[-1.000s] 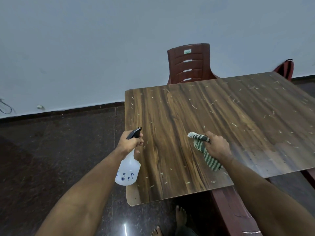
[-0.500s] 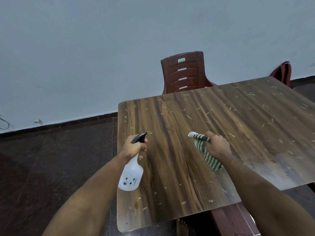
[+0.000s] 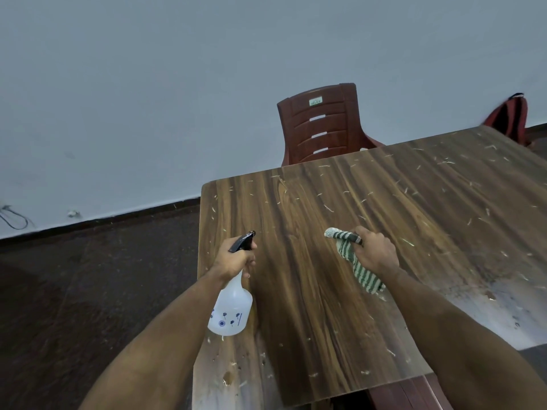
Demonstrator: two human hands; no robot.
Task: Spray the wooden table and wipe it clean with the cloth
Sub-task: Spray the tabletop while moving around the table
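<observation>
My left hand (image 3: 235,259) has its fingers curled round the neck of the spray bottle (image 3: 231,309), just under the black trigger head (image 3: 242,242); whether a finger sits on the trigger itself I cannot tell, as the back of the hand hides it. The nozzle points away from me along the left part of the wooden table (image 3: 384,232). The bottle's translucent body hangs below the hand, above the table's left edge, not resting on the surface.

My right hand (image 3: 376,254) is closed round the striped cloth (image 3: 352,261), bunched, with one end sticking out past the thumb side and the striped tail trailing back beneath the wrist. I cannot tell if the hand and cloth are held just above the tabletop or resting on it.

Condition of surface: pale scraps and fibres scattered widely, thickest toward the far right; a few droplets and a small wet mark lie near the front left corner; a dull whitish patch sits at the right front.

Judgement: the step in hand is spraying. To do it well I should keep the nozzle tipped down toward the wood, so the mist lands on the table and not the floor (image 3: 88,291), cover the littered far area as well, and hold the cloth clear until the surface is wetted. A brown chair (image 3: 321,125) stands behind the far edge.
</observation>
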